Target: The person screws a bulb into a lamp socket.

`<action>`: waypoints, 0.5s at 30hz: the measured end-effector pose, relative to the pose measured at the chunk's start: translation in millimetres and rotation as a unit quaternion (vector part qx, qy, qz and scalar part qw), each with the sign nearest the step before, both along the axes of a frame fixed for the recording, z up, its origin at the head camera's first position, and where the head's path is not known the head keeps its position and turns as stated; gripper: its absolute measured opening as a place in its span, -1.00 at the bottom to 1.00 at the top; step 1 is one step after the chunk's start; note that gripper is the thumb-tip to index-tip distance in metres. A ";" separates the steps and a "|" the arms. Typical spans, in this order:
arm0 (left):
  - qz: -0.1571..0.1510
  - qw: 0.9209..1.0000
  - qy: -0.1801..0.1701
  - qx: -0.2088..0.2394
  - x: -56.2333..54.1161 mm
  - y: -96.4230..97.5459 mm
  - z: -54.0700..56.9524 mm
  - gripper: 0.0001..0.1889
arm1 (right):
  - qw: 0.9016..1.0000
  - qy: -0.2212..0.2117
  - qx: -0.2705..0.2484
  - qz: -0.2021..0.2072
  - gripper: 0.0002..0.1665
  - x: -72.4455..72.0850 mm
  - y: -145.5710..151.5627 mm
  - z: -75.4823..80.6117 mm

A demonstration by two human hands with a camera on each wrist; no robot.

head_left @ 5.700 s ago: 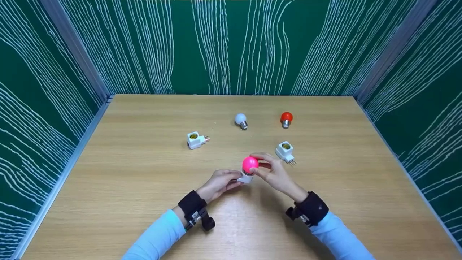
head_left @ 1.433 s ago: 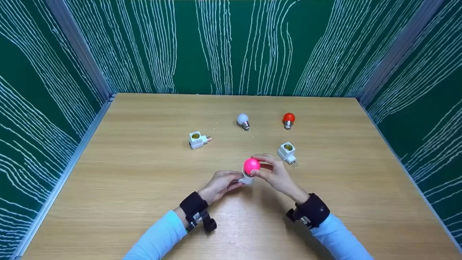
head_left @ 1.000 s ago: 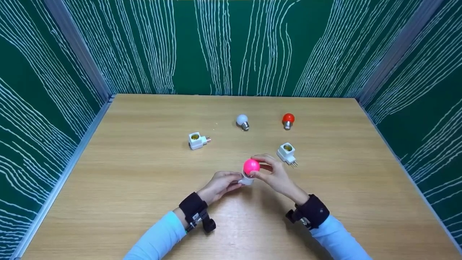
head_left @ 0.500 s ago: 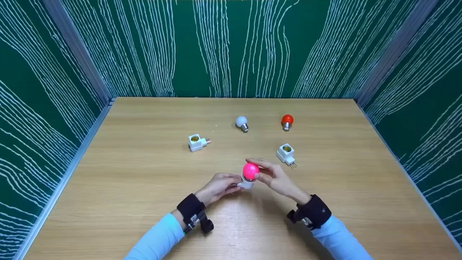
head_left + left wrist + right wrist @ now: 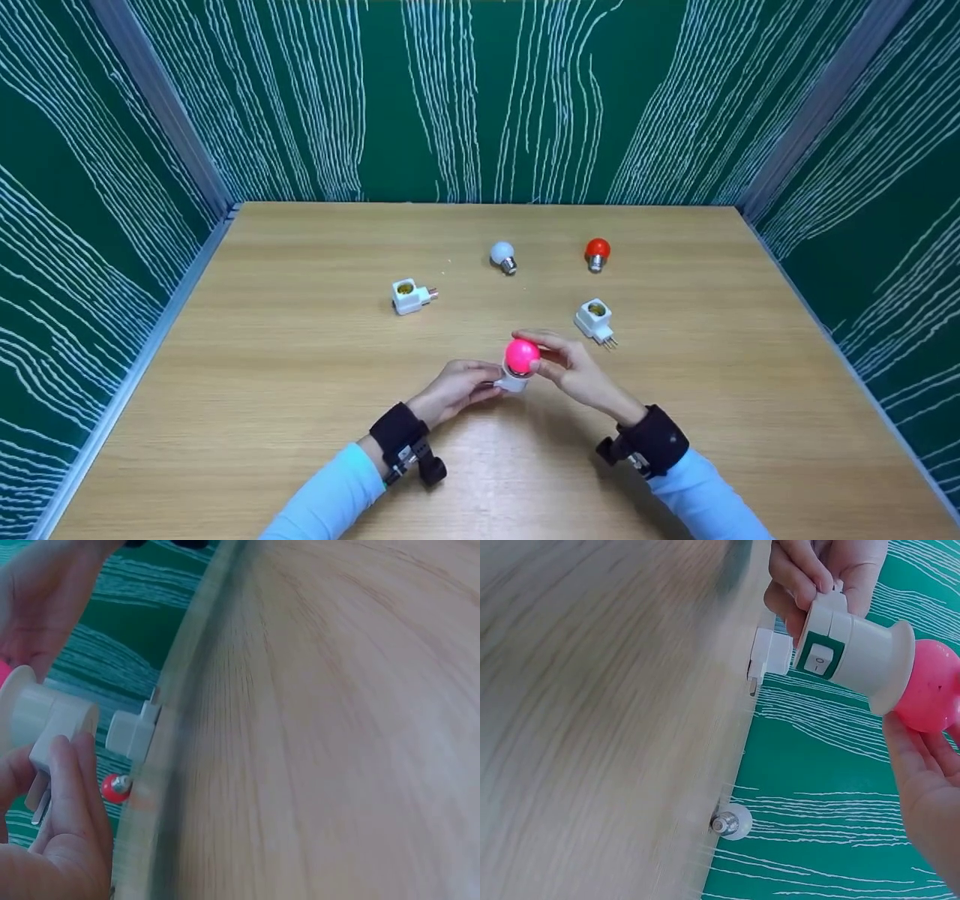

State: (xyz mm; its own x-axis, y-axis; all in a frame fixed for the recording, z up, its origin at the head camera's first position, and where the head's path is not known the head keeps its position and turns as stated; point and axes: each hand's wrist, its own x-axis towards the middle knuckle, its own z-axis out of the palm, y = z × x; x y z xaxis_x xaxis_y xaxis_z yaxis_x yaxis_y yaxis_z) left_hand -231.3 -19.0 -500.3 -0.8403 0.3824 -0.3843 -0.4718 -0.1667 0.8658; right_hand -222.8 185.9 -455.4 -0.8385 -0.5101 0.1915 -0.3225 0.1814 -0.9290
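My left hand (image 5: pixel 459 388) grips a white plug-in lamp socket (image 5: pixel 511 384) by its plug side, fingers and thumb around it. A pink light bulb (image 5: pixel 522 355) stands in the mouth of that socket, a little of its metal base showing. With thumb and fingers, my right hand (image 5: pixel 574 371) holds the bulb from the right. In the right wrist view a rocker switch (image 5: pixel 819 658) on a green panel marks the socket's side, and the bulb's pink globe (image 5: pixel 928 686) sits close against the flared rim. Flat plug pins (image 5: pixel 39 799) stick out between the left fingers in the left wrist view.
Behind the hands lie a white bulb (image 5: pixel 502 253) and a red bulb (image 5: pixel 598 249). Two more white sockets rest on the wooden table (image 5: pixel 300 337): a left socket (image 5: pixel 409 299) and a right socket (image 5: pixel 592 322), close beyond the right hand. Green walls (image 5: pixel 480 105) enclose the table.
The right fingers have shifted around the pink bulb, the index finger now farther left behind it. The left hand keeps its hold on the socket. The head view has tilted slightly.
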 end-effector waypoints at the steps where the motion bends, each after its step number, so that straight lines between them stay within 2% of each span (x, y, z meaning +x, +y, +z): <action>1: 0.001 1.000 -0.001 0.000 0.1 0.2 -0.4 -0.67 | 1.000 0.000 0.000 -0.002 -0.48 0.1 -0.2 0.2; 15: 0.023 1.000 -0.004 0.012 -0.5 3.1 -3.0 -0.66 | 0.999 0.039 -0.002 -0.032 -0.50 -2.7 -3.4 -5.5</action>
